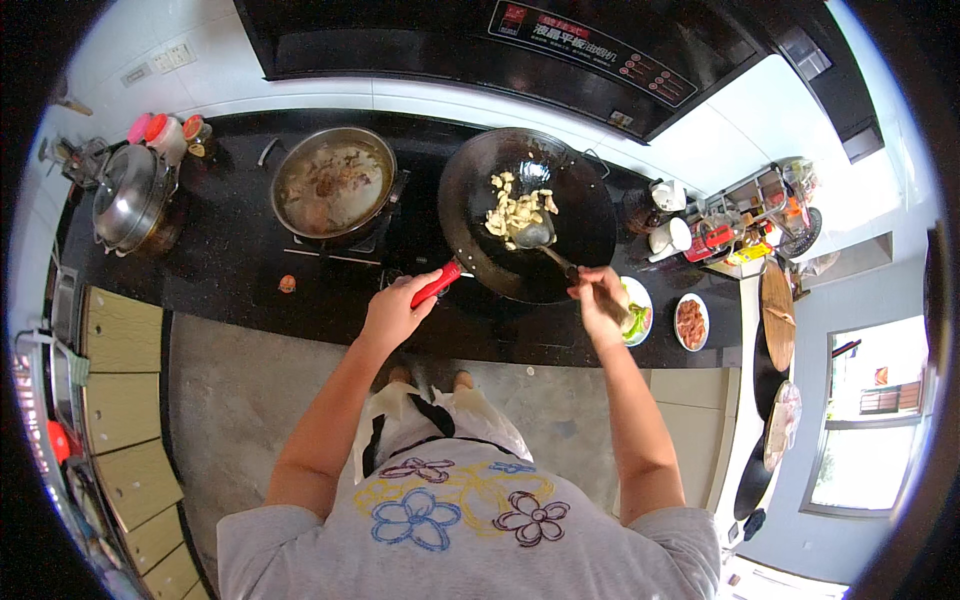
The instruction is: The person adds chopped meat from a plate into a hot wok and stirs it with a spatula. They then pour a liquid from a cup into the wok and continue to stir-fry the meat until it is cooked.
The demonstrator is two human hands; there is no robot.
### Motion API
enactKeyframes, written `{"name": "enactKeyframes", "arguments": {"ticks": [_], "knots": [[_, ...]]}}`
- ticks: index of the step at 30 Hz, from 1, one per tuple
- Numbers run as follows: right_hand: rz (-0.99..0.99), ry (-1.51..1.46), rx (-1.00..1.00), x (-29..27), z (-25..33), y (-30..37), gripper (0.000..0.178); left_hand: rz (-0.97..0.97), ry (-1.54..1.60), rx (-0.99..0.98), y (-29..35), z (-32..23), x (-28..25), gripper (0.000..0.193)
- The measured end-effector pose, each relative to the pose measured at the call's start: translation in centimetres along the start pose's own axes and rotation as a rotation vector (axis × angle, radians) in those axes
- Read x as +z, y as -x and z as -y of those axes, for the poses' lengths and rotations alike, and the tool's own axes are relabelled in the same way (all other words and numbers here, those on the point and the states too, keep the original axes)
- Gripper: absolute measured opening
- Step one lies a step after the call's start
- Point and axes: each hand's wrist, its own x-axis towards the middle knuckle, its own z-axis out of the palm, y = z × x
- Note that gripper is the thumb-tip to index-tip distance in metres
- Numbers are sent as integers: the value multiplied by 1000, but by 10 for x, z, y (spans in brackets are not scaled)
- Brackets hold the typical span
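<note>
A large black wok [470, 225] sits on the stove with pale, sliced pieces of food [518, 208] gathered in its middle. My left hand [396, 308] is wrapped round the wok's red handle [437, 284]. In my right hand [600, 300] is the dark handle of a metal cooking spoon [535, 234], whose head rests among the food pieces. Just beyond my right hand, partly hidden by it, stands a white plate of cut green vegetables [638, 318]. Beside that is a small white dish of reddish raw meat [691, 323].
Left of the wok, a wide pan of brownish liquid [333, 185] sits on another burner. A lidded steel pot [132, 200] and jars [166, 138] stand far left. Bottles and a condiment rack [745, 225] fill the right corner. The range hood [560, 60] overhangs the stove.
</note>
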Motion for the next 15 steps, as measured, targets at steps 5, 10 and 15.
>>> {"name": "enactKeyframes", "arguments": {"ticks": [5,10,15], "knots": [[171,-174,259,-32,60,-78,10,-31,5,71,-2,14,7,45],[270,6,246,-67,118,-107,11,10,-76,2,0,8,3,44],[219,114,181,-60,91,-122,7,-35,-57,33,0,9,6,44]]}}
